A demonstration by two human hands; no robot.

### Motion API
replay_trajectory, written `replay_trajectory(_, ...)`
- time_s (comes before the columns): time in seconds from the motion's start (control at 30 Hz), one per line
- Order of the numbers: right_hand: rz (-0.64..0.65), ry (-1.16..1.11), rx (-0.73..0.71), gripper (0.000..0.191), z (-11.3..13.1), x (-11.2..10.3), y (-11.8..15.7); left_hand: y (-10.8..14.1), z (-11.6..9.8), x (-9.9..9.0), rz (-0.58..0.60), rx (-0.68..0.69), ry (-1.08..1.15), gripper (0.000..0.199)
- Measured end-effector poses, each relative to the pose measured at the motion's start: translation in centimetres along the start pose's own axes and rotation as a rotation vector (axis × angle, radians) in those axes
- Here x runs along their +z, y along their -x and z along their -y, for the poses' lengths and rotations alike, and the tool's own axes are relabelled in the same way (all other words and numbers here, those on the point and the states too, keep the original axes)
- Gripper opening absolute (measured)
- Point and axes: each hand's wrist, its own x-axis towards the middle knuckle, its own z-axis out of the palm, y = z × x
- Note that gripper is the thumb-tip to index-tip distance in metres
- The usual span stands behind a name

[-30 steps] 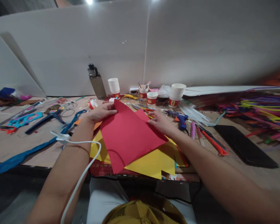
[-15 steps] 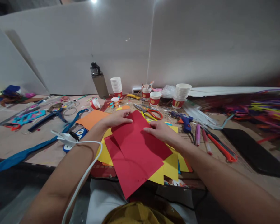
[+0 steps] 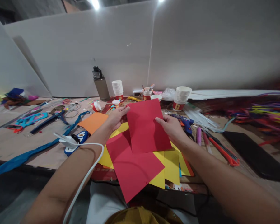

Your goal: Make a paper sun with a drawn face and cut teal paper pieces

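A sheet of red paper [image 3: 146,129] is held up between my two hands, tilted toward me. My left hand [image 3: 118,118] pinches its upper left corner, the thumb on the front face. On the right edge, my right hand [image 3: 172,126] grips it with the thumb in front and the fingers behind. Beneath it lies a second red sheet [image 3: 133,172], its lower corner jutting past the table's front edge. Several yellow sheets [image 3: 171,165] are spread under that one, and an orange sheet [image 3: 93,122] lies beside my left forearm.
Paper cup stacks [image 3: 182,96], a dark bottle [image 3: 101,88] and a cup holding tools [image 3: 147,94] stand along the white wall. To the right lie a blue glue gun [image 3: 188,124], markers [image 3: 198,136], an orange cutter [image 3: 224,151] and a black phone [image 3: 256,155]. A white cable [image 3: 90,169] crosses my left forearm.
The upper red sheet has been lifted off the lower one and turned more upright. My right hand has moved slightly right to its edge. Scissors behind the sheet are now hidden.
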Motion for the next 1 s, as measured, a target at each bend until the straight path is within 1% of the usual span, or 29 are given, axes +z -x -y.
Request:
replay_trajectory(0.1, -0.011, -0.043, -0.001, 0.033, 0.20, 0.04, 0.10, 0.22, 0.36, 0.57, -0.020, 0.071, -0.034, 0.037)
replay_trajectory(0.23, -0.014, -0.069, -0.001, 0.032, 0.41, 0.13, 0.16, 0.36, 0.68, 0.88, -0.049, 0.155, -0.061, 0.041)
replay_trajectory(0.43, -0.027, -0.064, -0.023, 0.032, 0.59, 0.10, 0.16, 0.50, 0.73, 1.12, -0.071, 0.189, -0.079, 0.040)
replay_trajectory(0.53, -0.040, -0.032, -0.052, 0.033, 0.55, 0.13, 0.20, 0.63, 0.67, 1.20, -0.128, 0.241, -0.135, 0.035)
replay_trajectory(0.7, -0.063, 0.039, -0.111, 0.033, 0.50, 0.23, 0.45, 0.87, 0.47, 1.11, -0.288, 0.408, -0.234, 0.029)
replay_trajectory(0.77, -0.056, 0.044, -0.121, 0.033, 0.55, 0.27, 0.56, 0.92, 0.35, 1.02, -0.313, 0.426, -0.249, 0.027)
replay_trajectory(0.87, -0.054, 0.037, -0.127, 0.032, 0.65, 0.29, 0.65, 0.98, 0.17, 0.94, -0.320, 0.437, -0.283, 0.026)
replay_trajectory(1.0, -0.065, 0.027, -0.123, 0.031, 0.79, 0.30, 0.69, 1.05, 0.06, 1.02, -0.286, 0.421, -0.249, 0.026)
